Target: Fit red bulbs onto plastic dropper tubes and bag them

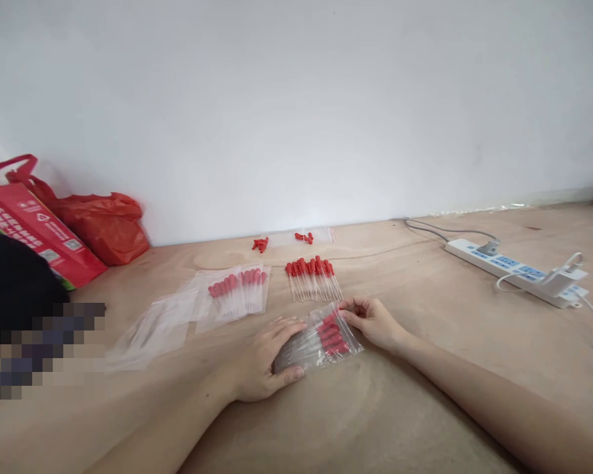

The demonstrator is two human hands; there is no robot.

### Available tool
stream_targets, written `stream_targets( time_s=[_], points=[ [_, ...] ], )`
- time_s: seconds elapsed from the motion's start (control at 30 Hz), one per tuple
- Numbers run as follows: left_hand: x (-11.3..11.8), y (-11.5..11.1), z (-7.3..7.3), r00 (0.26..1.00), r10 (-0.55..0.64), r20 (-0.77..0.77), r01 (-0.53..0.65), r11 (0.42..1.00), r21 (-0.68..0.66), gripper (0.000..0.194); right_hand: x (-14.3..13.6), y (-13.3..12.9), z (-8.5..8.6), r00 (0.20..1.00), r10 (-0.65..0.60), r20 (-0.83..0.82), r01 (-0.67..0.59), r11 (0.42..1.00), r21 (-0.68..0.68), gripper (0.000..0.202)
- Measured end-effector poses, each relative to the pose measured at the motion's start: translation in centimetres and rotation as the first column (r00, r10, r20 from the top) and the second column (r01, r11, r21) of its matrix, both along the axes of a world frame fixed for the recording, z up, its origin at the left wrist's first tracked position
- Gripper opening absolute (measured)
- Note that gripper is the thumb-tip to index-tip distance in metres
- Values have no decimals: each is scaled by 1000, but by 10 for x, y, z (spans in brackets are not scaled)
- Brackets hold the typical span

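A clear plastic bag (312,352) lies in front of me with several red-bulbed droppers (333,339) inside, their bulbs toward the right. My left hand (269,359) rests over the bag's left end, fingers stretched out and thumb apart along its near side. At the upper right edge of the bag, my right hand (373,321) has thumb and index finger pinched on the plastic. Just beyond the bag is a row of loose droppers (312,276), red bulbs pointing away from me. Filled dropper bags (237,293) overlap one another to the left.
Flat clear bags (163,322) are fanned out at the left. Small red bulbs (260,244) and another small red group (304,237) lie near the wall. A white power strip (508,270) with cables is at the right. Red bags (103,224) and a black object (14,286) stand far left.
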State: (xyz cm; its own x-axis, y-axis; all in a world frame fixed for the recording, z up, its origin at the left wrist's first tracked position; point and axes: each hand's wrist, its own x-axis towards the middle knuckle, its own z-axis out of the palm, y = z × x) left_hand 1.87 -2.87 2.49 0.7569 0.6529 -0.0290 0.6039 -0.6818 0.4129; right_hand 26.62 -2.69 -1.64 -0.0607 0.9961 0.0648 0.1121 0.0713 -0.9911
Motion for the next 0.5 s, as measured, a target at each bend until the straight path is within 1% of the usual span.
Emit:
stream_targets(
  time_s=[0.07, 0.17, 0.23, 0.3, 0.37, 0.43, 0.5],
  points=[
    [0, 0, -1, 1000, -4, 15, 4, 1000, 4, 57, -1, 4, -1, 999, 16, 46, -16, 1000, 1, 26],
    [0, 1, -2, 999, -13, 32, 13, 1000, 11, 57, -3, 11, -3, 998, 19, 57, -19, 1000, -10, 26],
    [0, 1, -2, 999, -15, 30, 15, 1000, 15, 57, -6, 16, -4, 997, -24, 70, 26, 999, -31, 26],
    [0, 1, -2, 1000, -16, 21, 15, 1000, 19, 56, -8, 18, -5, 990, -68, 120, 74, 996, -44, 25],
    [0, 1, -1, 1000, -14, 20, 13, 1000, 22, 56, -9, 18, -6, 982, -80, 170, 88, 995, -38, 25],
    [0, 1, -1, 1000, -11, 20, 10, 1000, 20, 56, -10, 16, -6, 983, -54, 178, 59, 998, -23, 27],
    [0, 0, 0, 1000, -10, 16, 9, 1000, 12, 57, -10, 14, -5, 987, -3, 162, 5, 1000, -12, 28]
  ],
)
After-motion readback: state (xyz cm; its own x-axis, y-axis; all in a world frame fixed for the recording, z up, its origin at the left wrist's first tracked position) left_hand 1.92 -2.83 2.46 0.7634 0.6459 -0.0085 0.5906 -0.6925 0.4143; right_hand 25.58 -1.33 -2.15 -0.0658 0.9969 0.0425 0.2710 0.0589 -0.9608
